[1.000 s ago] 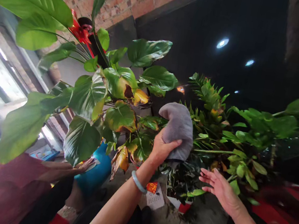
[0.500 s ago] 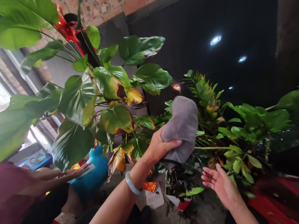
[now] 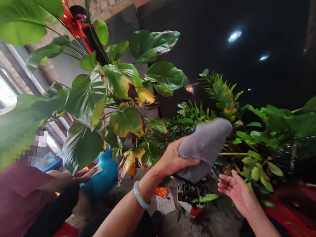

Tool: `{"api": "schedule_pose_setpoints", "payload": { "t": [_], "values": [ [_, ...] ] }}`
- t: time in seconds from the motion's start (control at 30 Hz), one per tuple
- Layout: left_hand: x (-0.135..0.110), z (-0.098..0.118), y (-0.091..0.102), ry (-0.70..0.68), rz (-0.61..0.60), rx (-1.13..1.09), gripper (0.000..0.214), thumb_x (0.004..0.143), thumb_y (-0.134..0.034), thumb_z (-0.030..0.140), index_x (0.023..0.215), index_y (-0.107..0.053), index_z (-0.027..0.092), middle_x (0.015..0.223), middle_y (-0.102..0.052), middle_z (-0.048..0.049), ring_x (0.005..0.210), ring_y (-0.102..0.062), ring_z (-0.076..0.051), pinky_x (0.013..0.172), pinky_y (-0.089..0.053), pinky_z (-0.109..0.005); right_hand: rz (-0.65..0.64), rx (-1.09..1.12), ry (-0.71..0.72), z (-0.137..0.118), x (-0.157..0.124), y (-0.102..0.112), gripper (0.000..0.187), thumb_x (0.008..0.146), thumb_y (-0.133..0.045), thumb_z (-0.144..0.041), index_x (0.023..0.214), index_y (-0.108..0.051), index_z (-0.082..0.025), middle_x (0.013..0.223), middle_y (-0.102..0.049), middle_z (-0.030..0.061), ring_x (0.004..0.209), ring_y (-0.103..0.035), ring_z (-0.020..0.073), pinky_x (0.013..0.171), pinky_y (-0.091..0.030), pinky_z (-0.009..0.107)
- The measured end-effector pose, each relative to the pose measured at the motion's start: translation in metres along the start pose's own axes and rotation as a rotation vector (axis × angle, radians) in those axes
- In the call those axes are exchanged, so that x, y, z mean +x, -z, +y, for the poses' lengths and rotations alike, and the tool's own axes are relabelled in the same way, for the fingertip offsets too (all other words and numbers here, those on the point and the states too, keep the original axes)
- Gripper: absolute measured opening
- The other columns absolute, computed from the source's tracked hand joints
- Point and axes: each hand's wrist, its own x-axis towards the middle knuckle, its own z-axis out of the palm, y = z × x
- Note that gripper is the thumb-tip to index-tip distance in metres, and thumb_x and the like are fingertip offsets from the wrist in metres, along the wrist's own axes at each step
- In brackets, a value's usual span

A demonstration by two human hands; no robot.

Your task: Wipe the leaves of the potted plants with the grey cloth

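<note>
My left hand [image 3: 173,160] grips a grey cloth [image 3: 205,144] and presses it against the small-leaved green plant [image 3: 250,144] in the middle. A pale bangle [image 3: 140,196] sits on that wrist. My right hand [image 3: 236,192] is open, palm up, just right of the cloth and under the plant's leafy stems. To the left stands a big-leaved plant [image 3: 98,96] with some yellow and brown leaves.
A person in a maroon top [image 3: 7,200] sits at lower left, a hand [image 3: 85,173] reaching to a blue pot [image 3: 102,176]. A red bow [image 3: 71,21] hangs on the big plant. A small card [image 3: 164,204] lies below. Brick wall, windows at left; red surface [image 3: 306,228] at right.
My left hand has swept the grey cloth to the right and slightly down across the plant. My right hand has stayed open beneath the leaves, shifting a little right.
</note>
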Motion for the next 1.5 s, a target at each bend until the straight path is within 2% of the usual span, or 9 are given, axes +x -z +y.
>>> {"api": "schedule_pose_setpoints", "payload": {
  "t": [0.13, 0.37, 0.57, 0.67, 0.9, 1.13, 1.2, 1.4, 1.5],
  "values": [
    [0.004, -0.033, -0.022, 0.132, 0.094, 0.154, 0.068, 0.058, -0.079, 0.019, 0.123, -0.060, 0.013, 0.116, -0.069, -0.0078, 0.108, -0.061, -0.026, 0.099, -0.045, -0.038, -0.034, -0.005, 0.029, 0.004, -0.002, -0.006, 0.029, 0.077, -0.066, -0.048, 0.071, -0.074, -0.021, 0.077, -0.076, 0.0109, 0.070, -0.069, 0.0246, 0.065, -0.056, 0.037],
    [-0.057, -0.042, 0.003, 0.308, -0.580, 0.251, 0.066, 0.054, -0.082, 0.023, 0.118, -0.066, 0.018, 0.111, -0.072, -0.0038, 0.106, -0.062, -0.026, 0.093, -0.048, -0.034, -0.014, -0.023, 0.031, 0.003, -0.001, 0.008, 0.034, 0.075, -0.066, -0.049, 0.062, -0.073, -0.019, 0.060, -0.072, 0.0102, 0.054, -0.065, 0.0223, 0.054, -0.052, 0.034],
    [-0.024, -0.020, 0.023, 0.099, 0.090, 0.054, 0.066, 0.058, -0.079, 0.024, 0.121, -0.063, 0.018, 0.116, -0.069, -0.0054, 0.109, -0.061, -0.025, 0.096, -0.046, -0.033, -0.005, -0.005, 0.069, 0.000, -0.001, 0.001, 0.026, 0.074, -0.069, -0.044, 0.062, -0.073, -0.021, 0.063, -0.072, 0.0087, 0.058, -0.066, 0.0212, 0.061, -0.056, 0.035],
    [-0.025, -0.040, 0.010, 0.114, 0.207, 0.124, 0.065, 0.059, -0.077, 0.022, 0.122, -0.061, 0.018, 0.117, -0.069, -0.0064, 0.109, -0.061, -0.027, 0.098, -0.046, -0.038, -0.010, -0.037, 0.074, 0.004, -0.003, -0.003, 0.014, 0.067, -0.077, -0.033, 0.063, -0.073, -0.020, 0.062, -0.072, 0.0072, 0.058, -0.067, 0.0210, 0.061, -0.057, 0.035],
    [-0.088, -0.053, 0.001, 0.248, -0.540, 0.375, 0.058, 0.056, -0.078, 0.022, 0.114, -0.070, 0.028, 0.106, -0.074, -0.0005, 0.101, -0.067, -0.028, 0.091, -0.049, -0.035, 0.026, -0.126, 0.063, 0.006, -0.005, 0.002, 0.019, 0.047, -0.082, -0.008, 0.061, -0.075, -0.018, 0.056, -0.072, 0.0052, 0.052, -0.067, 0.0195, 0.051, -0.056, 0.029],
    [-0.051, -0.023, 0.047, 0.164, 0.436, 0.136, 0.064, 0.062, -0.075, 0.029, 0.123, -0.061, 0.018, 0.115, -0.070, -0.0064, 0.107, -0.063, -0.026, 0.095, -0.048, -0.037, 0.010, -0.134, 0.058, 0.003, -0.007, -0.002, 0.021, 0.045, -0.084, -0.009, 0.062, -0.074, -0.019, 0.057, -0.072, 0.0050, 0.052, -0.066, 0.0191, 0.054, -0.057, 0.031],
    [-0.049, -0.034, 0.043, 0.234, 0.534, 0.134, 0.062, 0.063, -0.074, 0.027, 0.122, -0.060, 0.014, 0.110, -0.071, -0.0080, 0.103, -0.064, -0.026, 0.092, -0.049, -0.039, 0.013, -0.138, 0.060, 0.004, -0.006, -0.004, 0.020, 0.046, -0.082, -0.008, 0.062, -0.074, -0.019, 0.057, -0.072, 0.0049, 0.052, -0.066, 0.0189, 0.053, -0.057, 0.031],
    [-0.105, -0.062, 0.010, 0.531, -0.181, 0.222, 0.060, 0.050, -0.080, 0.017, 0.109, -0.070, 0.017, 0.098, -0.074, -0.0019, 0.099, -0.064, -0.026, 0.091, -0.049, -0.036, 0.029, -0.159, 0.066, 0.006, -0.007, 0.001, 0.016, 0.049, -0.079, -0.009, 0.061, -0.075, -0.018, 0.056, -0.071, 0.0064, 0.051, -0.067, 0.0206, 0.052, -0.055, 0.032],
    [-0.111, -0.047, 0.024, 0.464, -0.181, 0.178, 0.063, 0.048, -0.081, 0.016, 0.111, -0.070, 0.020, 0.104, -0.074, -0.0002, 0.102, -0.064, -0.026, 0.093, -0.048, -0.035, 0.026, -0.156, 0.067, 0.004, -0.007, 0.004, 0.016, 0.047, -0.080, -0.011, 0.060, -0.075, -0.019, 0.056, -0.070, 0.0061, 0.051, -0.066, 0.0208, 0.054, -0.056, 0.033]
  ]
}}
